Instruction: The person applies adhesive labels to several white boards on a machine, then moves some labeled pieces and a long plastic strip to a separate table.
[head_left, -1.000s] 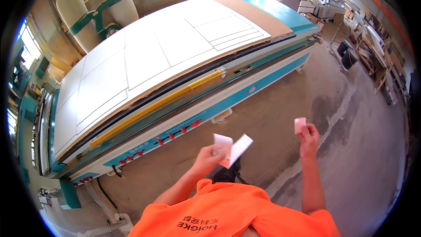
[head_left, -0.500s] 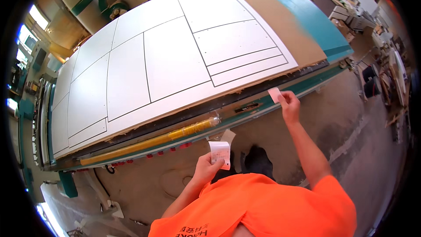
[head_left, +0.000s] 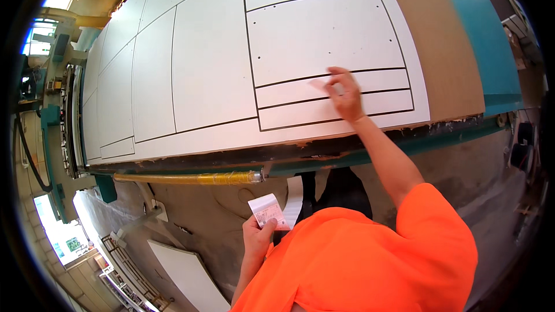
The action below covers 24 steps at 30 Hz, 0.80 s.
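Reaching over the white panel (head_left: 211,69), right hand (head_left: 347,101) pinches a blurred slip (head_left: 317,84) — left hand (head_left: 258,238), lower, pinches a label strip (head_left: 266,210)

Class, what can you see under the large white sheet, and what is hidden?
A brown board shows past the right edge of the white sheet, with the teal table beyond. The sheet covers the rest, so how far the board runs underneath cannot be seen.

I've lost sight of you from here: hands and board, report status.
Left hand: holding label strip. Right hand: over white board, holding pale slip, blurred. Yellow tube along board's near edge, touching neither hand.
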Each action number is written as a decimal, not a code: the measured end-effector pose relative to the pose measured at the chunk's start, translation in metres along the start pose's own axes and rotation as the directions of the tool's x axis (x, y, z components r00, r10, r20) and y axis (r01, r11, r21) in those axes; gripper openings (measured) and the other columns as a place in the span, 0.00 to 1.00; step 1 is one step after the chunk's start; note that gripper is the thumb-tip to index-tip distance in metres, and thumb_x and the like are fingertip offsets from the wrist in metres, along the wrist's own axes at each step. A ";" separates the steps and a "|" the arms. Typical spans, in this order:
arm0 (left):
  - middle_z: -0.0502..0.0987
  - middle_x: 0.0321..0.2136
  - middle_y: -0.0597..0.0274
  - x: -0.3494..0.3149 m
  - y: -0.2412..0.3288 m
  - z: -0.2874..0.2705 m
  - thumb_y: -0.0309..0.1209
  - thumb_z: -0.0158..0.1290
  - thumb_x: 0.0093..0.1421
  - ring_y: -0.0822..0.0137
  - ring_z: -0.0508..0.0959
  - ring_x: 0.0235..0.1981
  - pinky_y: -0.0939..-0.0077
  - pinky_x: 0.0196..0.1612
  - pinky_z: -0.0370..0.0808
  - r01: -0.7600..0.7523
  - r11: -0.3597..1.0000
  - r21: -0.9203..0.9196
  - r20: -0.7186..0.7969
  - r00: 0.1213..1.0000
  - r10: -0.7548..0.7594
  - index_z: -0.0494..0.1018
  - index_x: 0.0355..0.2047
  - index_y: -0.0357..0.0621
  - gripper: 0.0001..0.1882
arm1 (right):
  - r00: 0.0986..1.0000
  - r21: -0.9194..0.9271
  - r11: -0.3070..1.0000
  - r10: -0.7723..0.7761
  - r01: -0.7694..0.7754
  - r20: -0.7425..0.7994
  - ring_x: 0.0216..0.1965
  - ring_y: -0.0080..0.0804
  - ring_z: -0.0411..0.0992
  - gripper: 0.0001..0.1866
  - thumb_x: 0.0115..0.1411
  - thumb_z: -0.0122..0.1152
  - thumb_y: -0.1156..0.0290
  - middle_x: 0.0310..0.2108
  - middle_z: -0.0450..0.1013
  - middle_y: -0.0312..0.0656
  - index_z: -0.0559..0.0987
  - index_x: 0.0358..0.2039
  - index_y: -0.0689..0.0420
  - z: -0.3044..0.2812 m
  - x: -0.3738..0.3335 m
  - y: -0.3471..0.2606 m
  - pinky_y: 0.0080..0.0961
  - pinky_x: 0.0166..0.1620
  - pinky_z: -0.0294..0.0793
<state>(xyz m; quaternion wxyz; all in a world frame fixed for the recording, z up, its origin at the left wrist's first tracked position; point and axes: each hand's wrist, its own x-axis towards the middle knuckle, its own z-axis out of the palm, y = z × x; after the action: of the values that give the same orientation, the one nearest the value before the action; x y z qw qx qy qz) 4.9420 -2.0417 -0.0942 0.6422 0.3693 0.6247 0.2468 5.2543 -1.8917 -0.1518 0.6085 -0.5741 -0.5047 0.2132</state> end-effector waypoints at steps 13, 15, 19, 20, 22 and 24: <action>0.77 0.33 0.55 0.025 0.050 0.072 0.20 0.48 0.54 0.68 0.79 0.31 0.77 0.36 0.75 -0.045 0.994 -0.102 0.020 0.999 0.047 0.70 0.39 0.28 0.11 | 0.817 -0.391 0.747 -0.345 0.537 0.462 0.44 0.34 0.70 0.04 0.48 0.59 0.76 0.34 0.73 0.36 0.73 0.24 0.55 -0.065 -0.019 0.059 0.36 0.56 0.61; 0.77 0.33 0.55 0.024 0.050 0.073 0.20 0.48 0.54 0.68 0.79 0.31 0.77 0.36 0.75 -0.043 0.994 -0.101 0.012 0.999 0.044 0.70 0.39 0.28 0.11 | 0.809 -0.386 0.747 -0.338 0.542 0.481 0.44 0.32 0.70 0.03 0.49 0.59 0.75 0.33 0.73 0.34 0.73 0.24 0.54 -0.065 -0.019 0.059 0.36 0.57 0.58; 0.78 0.32 0.55 0.024 0.045 0.076 0.20 0.48 0.54 0.69 0.79 0.30 0.77 0.36 0.75 -0.026 0.991 -0.129 0.003 1.000 0.027 0.71 0.38 0.28 0.11 | 0.798 -0.373 0.753 -0.321 0.542 0.510 0.45 0.31 0.70 0.02 0.49 0.58 0.74 0.33 0.73 0.33 0.73 0.24 0.54 -0.066 -0.021 0.058 0.37 0.59 0.56; 0.78 0.32 0.55 0.024 0.046 0.077 0.20 0.48 0.54 0.68 0.79 0.30 0.77 0.36 0.75 -0.027 0.992 -0.120 0.001 1.000 0.027 0.71 0.38 0.28 0.11 | 0.794 -0.376 0.751 -0.315 0.543 0.520 0.45 0.31 0.70 0.02 0.49 0.58 0.74 0.33 0.73 0.32 0.73 0.23 0.54 -0.066 -0.021 0.058 0.37 0.59 0.56; 0.78 0.32 0.55 0.025 0.050 0.081 0.20 0.47 0.54 0.68 0.79 0.30 0.77 0.35 0.75 -0.029 0.994 -0.101 -0.002 1.000 0.028 0.71 0.37 0.28 0.11 | 0.787 -0.379 0.746 -0.303 0.547 0.538 0.45 0.31 0.70 0.02 0.49 0.58 0.74 0.32 0.73 0.32 0.73 0.23 0.54 -0.067 -0.021 0.057 0.37 0.59 0.55; 0.78 0.32 0.55 0.026 0.047 0.081 0.20 0.48 0.54 0.68 0.79 0.30 0.77 0.35 0.75 -0.026 0.992 -0.120 -0.003 1.000 0.026 0.71 0.37 0.28 0.10 | 0.780 -0.390 0.740 -0.284 0.548 0.557 0.47 0.31 0.69 0.03 0.49 0.59 0.73 0.34 0.73 0.32 0.74 0.25 0.53 -0.067 -0.022 0.059 0.37 0.60 0.54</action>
<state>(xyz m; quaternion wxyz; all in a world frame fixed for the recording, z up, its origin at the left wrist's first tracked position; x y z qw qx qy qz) 5.0315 -2.0062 -0.0777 0.6594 0.3379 0.6045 0.2924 5.3221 -1.9281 -0.2025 0.3189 -0.5191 -0.7915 0.0491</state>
